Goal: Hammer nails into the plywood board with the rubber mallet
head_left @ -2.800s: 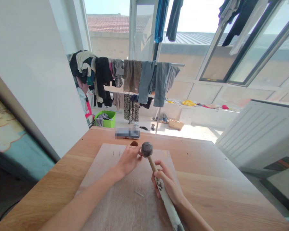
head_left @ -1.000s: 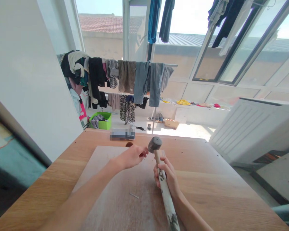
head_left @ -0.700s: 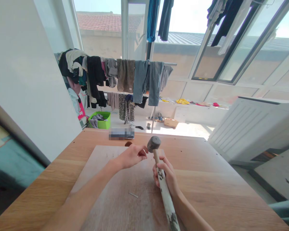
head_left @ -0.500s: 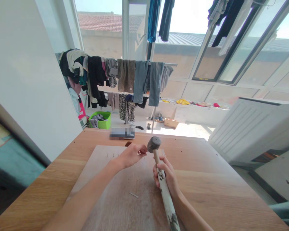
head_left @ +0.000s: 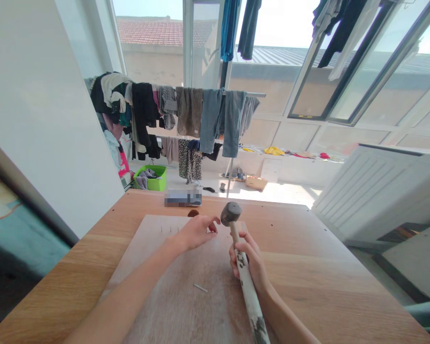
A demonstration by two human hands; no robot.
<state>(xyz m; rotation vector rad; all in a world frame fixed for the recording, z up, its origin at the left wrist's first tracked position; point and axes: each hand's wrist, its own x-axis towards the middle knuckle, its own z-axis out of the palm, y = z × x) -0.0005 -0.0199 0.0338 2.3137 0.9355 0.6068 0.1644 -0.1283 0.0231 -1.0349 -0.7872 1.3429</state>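
My right hand (head_left: 249,258) is wrapped around the worn, paint-flecked handle of a mallet (head_left: 231,213), whose dark head points up and away from me. To its left, my left hand (head_left: 200,231) hovers over the far part of a pale board (head_left: 165,286), thumb and fingers apart, close beside the mallet head. Several thin nails (head_left: 161,229) stand upright in the board, left of that hand; anything directly behind the fingers is hidden. One loose nail (head_left: 200,288) lies flat on the board, nearer to me.
The board rests on a wooden table (head_left: 308,267). At the table's far edge lies a blurred box (head_left: 183,198), with a dark round object (head_left: 193,213) just in front. Beyond are a clothes rack (head_left: 251,94) hung with laundry, a green basket (head_left: 159,183) and a cardboard box (head_left: 256,182).
The thumb and fingers of my left hand have spread from a pinch beside the mallet head. The mallet stays in my right hand, nearly unmoved. The view has shifted slightly.
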